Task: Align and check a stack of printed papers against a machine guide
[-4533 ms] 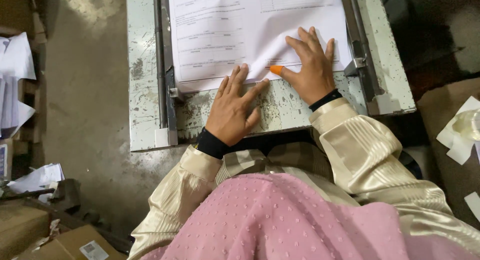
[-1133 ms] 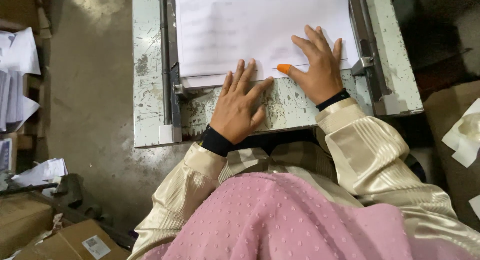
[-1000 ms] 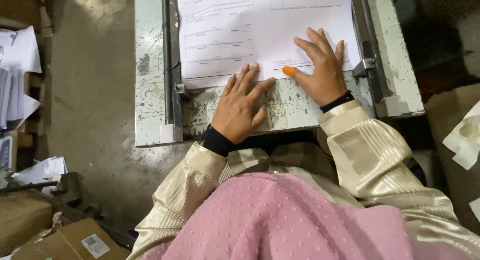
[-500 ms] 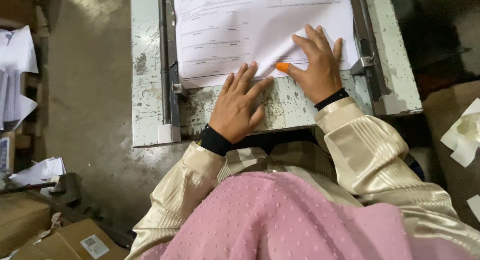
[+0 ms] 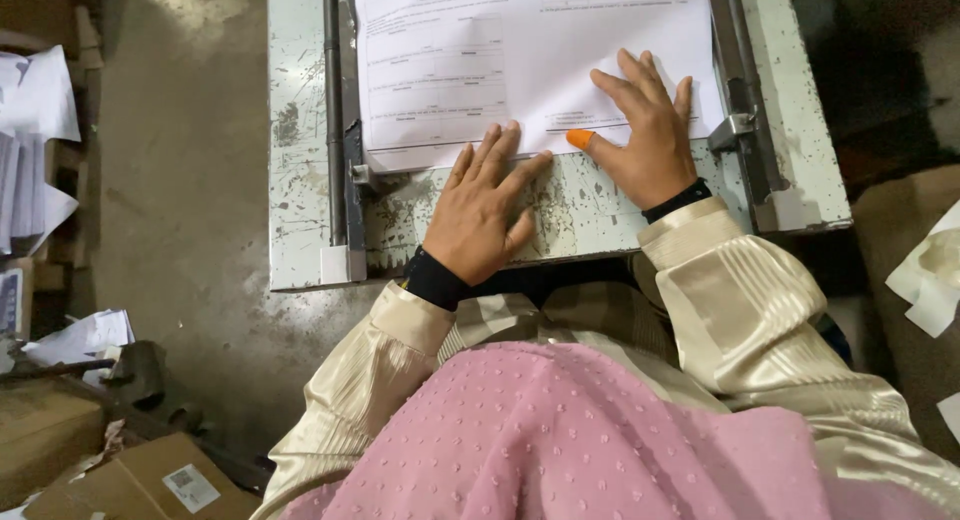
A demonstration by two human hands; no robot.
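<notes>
Paper stack (image 5: 520, 50), white sheets printed with faint form lines and boxes, lies flat on the worn, paint-chipped metal desk (image 5: 590, 205), between a long metal rail (image 5: 335, 130) on its left and a second guide bar (image 5: 735, 90) on its right. Its near edge runs roughly crosswise to the person, slightly slanted, while its length stretches away toward the top of the view and is cut off there, so which axis is longer cannot be told. The left hand (image 5: 480, 215) lies palm down with fingers spread and straight, fingertips just reaching the stack's near edge and the heel resting on bare desk; a black cuff shows at the wrist under a shiny cream sleeve. The right hand (image 5: 645, 130) is also flat and splayed, pressed onto the lower right part of the top sheet, its thumb wearing an orange rubber fingertip cover (image 5: 580, 138) that points toward the left hand. Neither hand's grip is closed on anything; both are spread flat. Cardboard boxes (image 5: 150, 480) and loose papers (image 5: 40, 130) sit on the concrete floor to the left.
</notes>
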